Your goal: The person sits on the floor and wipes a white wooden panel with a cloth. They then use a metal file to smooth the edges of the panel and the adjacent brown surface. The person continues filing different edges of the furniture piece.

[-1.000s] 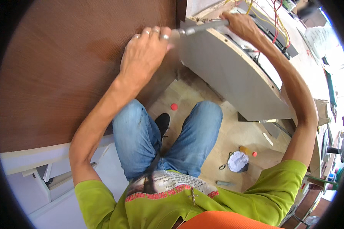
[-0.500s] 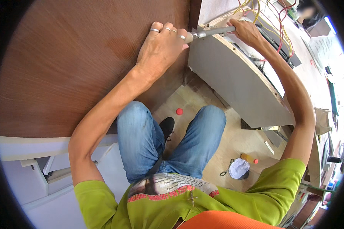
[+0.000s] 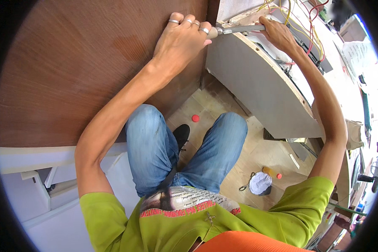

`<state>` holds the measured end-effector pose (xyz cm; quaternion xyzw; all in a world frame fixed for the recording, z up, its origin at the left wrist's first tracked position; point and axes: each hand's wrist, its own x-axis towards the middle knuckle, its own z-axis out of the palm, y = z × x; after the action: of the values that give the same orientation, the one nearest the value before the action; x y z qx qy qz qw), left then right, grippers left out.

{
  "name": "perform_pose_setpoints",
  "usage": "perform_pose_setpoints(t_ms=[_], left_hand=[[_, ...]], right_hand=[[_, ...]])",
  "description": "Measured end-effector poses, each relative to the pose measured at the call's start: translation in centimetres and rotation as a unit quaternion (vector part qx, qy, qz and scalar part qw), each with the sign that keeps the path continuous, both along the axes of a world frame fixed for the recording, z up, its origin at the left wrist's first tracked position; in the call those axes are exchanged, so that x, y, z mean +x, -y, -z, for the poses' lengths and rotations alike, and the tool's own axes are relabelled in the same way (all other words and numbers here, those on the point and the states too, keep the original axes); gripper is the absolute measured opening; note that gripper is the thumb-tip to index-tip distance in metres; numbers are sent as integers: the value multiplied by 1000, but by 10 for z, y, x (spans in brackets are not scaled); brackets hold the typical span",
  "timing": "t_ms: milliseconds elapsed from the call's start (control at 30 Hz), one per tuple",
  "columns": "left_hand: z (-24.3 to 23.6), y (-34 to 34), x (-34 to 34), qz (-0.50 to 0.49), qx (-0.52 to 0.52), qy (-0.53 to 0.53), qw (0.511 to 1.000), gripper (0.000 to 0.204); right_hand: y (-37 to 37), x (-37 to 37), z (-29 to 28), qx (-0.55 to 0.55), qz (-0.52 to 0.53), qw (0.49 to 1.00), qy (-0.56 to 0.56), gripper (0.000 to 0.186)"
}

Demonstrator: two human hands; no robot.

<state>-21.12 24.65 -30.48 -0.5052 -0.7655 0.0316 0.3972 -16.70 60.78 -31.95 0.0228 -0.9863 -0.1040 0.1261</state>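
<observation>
My left hand [image 3: 181,45], with rings on its fingers, is wrapped around the pale handle of a long, narrow grey tool [image 3: 242,29]. A shiny metal collar joins the handle to its slim bar, which looks like a file, though I cannot be sure of the kind. My right hand [image 3: 278,35] grips the bar's far right end. The tool lies across the corner of a curved wooden-edged cabinet panel [image 3: 256,80], close above its top edge; whether it touches the edge I cannot tell. Beside my left hand stands a brown wood-grain board [image 3: 84,75].
Red and yellow wires [image 3: 311,29] hang over the cabinet's open top. On the tiled floor lie a red cap [image 3: 195,118], scissors [image 3: 245,183], a white round bundle [image 3: 260,183] and a yellow bottle [image 3: 269,171]. A white drawer unit [image 3: 33,189] stands at lower left.
Both hands and the tool have shifted slightly up and to the right, and the bar now lies more level. My grip on it looks the same.
</observation>
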Motion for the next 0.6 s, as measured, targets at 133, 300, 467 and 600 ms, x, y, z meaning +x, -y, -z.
perform_pose_setpoints(t_ms=[133, 300, 467, 600], left_hand=[[7, 34, 20, -11, 34, 38, 999, 33], [1, 69, 56, -69, 64, 173, 980, 36], [-4, 99, 75, -99, 61, 211, 971, 37], [4, 121, 86, -127, 74, 249, 957, 39]], right_hand=[[14, 20, -11, -19, -128, 987, -90, 29], [40, 28, -27, 7, -231, 960, -156, 29], [44, 33, -31, -43, -188, 974, -116, 18], [101, 63, -67, -109, -149, 982, -52, 20]])
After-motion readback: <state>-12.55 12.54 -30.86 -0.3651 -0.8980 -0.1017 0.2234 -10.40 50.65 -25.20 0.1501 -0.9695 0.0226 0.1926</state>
